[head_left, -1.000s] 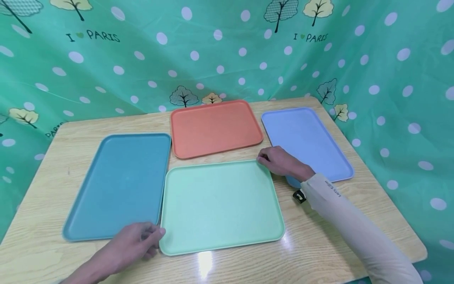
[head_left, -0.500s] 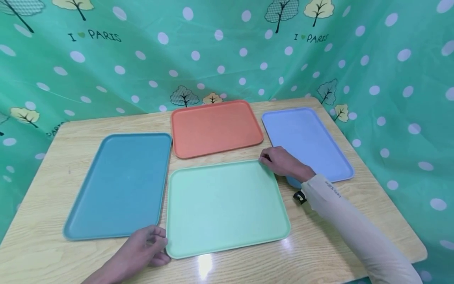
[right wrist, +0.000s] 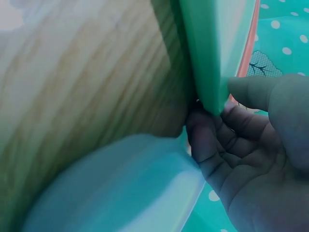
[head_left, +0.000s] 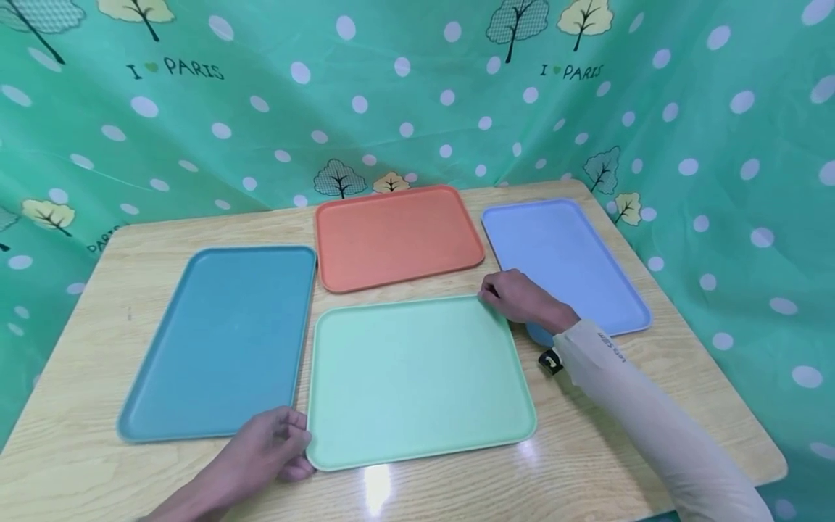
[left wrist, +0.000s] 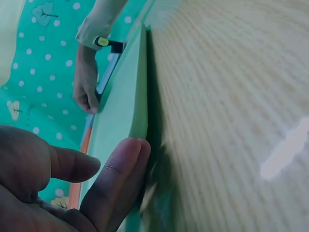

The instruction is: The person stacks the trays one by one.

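Trays fill the head view: a mint-green rectangular plastic tray (head_left: 417, 380) lies flat at the near middle of the pale wood-grain bench (head_left: 652, 377), with a teal rectangular plastic tray (head_left: 222, 341) just beside it on the left, an orange rectangular plastic tray (head_left: 398, 235) behind it and a light-blue rectangular plastic tray (head_left: 564, 261) off to the right. The left hand (head_left: 270, 449) pinches the mint tray's near-left corner, the right hand (head_left: 518, 297) in its cream sleeve (head_left: 626, 391) has the far-right corner, so I'd say the grip is made on both diagonal corners and the tray has yet to leave the bench. Over to the left wrist view: the left hand's fingers (left wrist: 120, 179) are curled against the mint-green tray's rim (left wrist: 128, 96) at the corner, thumb side out of sight, and across the tray you catch the other hand at its corner, something the head view only shows from above. Right wrist view now: the right hand (right wrist: 256, 145) has its thumb over the rim and its fingers tucked beneath, clamping the tray's edge (right wrist: 212, 53), which the head camera cannot show; a round blue shape (right wrist: 120, 188) lies blurred under the wrist, and I cannot tell what it is.
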Tool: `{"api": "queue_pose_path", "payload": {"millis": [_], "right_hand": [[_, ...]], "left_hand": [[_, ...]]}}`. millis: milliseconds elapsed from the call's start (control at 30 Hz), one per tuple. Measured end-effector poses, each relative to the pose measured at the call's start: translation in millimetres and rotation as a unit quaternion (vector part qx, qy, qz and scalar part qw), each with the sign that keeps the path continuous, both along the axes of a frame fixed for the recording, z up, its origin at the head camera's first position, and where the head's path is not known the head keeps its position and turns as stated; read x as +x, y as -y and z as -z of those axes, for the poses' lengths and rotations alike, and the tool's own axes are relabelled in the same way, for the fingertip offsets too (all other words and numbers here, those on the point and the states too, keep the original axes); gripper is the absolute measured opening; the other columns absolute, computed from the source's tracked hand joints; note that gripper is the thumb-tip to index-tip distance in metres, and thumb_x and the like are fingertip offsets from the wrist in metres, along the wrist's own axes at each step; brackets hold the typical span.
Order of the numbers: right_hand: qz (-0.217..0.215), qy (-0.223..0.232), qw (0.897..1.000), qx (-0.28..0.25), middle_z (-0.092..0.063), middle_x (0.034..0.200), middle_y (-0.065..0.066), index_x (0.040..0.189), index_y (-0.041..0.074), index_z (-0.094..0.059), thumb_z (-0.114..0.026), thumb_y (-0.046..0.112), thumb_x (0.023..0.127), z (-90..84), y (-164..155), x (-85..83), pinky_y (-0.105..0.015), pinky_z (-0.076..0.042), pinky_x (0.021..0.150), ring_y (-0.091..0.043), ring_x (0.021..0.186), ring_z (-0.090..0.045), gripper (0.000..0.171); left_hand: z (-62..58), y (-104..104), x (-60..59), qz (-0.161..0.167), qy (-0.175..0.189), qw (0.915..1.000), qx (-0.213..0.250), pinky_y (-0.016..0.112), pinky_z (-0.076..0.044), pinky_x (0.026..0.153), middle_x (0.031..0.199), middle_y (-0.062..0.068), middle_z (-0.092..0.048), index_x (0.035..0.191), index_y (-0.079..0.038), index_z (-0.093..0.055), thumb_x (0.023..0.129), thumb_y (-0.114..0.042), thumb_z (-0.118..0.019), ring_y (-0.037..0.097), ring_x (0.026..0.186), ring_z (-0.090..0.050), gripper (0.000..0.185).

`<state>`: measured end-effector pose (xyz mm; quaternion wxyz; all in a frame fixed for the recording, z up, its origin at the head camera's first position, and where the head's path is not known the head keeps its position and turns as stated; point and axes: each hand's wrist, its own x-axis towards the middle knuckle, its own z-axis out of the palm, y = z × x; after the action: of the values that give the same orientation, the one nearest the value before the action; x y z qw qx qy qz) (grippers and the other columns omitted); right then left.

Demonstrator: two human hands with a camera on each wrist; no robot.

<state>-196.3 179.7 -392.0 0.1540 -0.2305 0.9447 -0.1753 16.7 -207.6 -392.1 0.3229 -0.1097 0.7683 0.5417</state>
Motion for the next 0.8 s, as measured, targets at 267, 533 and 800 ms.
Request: {"api": "queue_pose_path", "payload": {"millis": [267, 533, 800], "right_hand": [[-0.001, 0.015, 1.000, 0.004, -0.064, 0.079, -0.002, 0.099, 0.008, -0.068, -0.050, 0.021, 0.103, -0.7, -2, -0.3, -0.028, -0.043, 0.061, -0.013, 0.062, -0.051, 0.022], [-0.006, 0.020, 1.000, -0.014, -0.060, 0.071, 0.000, 0.090, 0.011, -0.068, -0.052, 0.023, 0.102, -0.1, -2, 3.6, -0.027, -0.042, 0.059, -0.012, 0.058, -0.049, 0.023], [-0.023, 0.038, 0.998, -0.032, -0.057, 0.068, 0.001, 0.085, 0.015, -0.066, -0.052, 0.023, 0.102, 3.6, -3, 9.2, -0.027, -0.041, 0.059, -0.012, 0.057, -0.046, 0.024]], "left_hand": [[-4.0, -1, -9.4, -0.013, -0.005, 0.9993, -0.036, 0.034, -0.059, 0.067, 0.095, 0.014, -0.063, 0.122, 0.012, -0.046, 0.099, -0.007, -0.050, 0.023, 0.074, -0.067, 0.030], [-8.4, 2, -20.9, 0.011, -0.033, 0.9987, -0.036, 0.034, -0.059, 0.065, 0.101, 0.015, -0.060, 0.124, 0.014, -0.046, 0.100, -0.006, -0.050, 0.024, 0.072, -0.066, 0.032], [-13.1, -1, -36.5, 0.028, -0.068, 0.9955, -0.060, 0.033, -0.058, 0.059, 0.098, 0.016, -0.061, 0.120, 0.014, -0.050, 0.097, 0.000, -0.049, 0.024, 0.065, -0.065, 0.027]]}}
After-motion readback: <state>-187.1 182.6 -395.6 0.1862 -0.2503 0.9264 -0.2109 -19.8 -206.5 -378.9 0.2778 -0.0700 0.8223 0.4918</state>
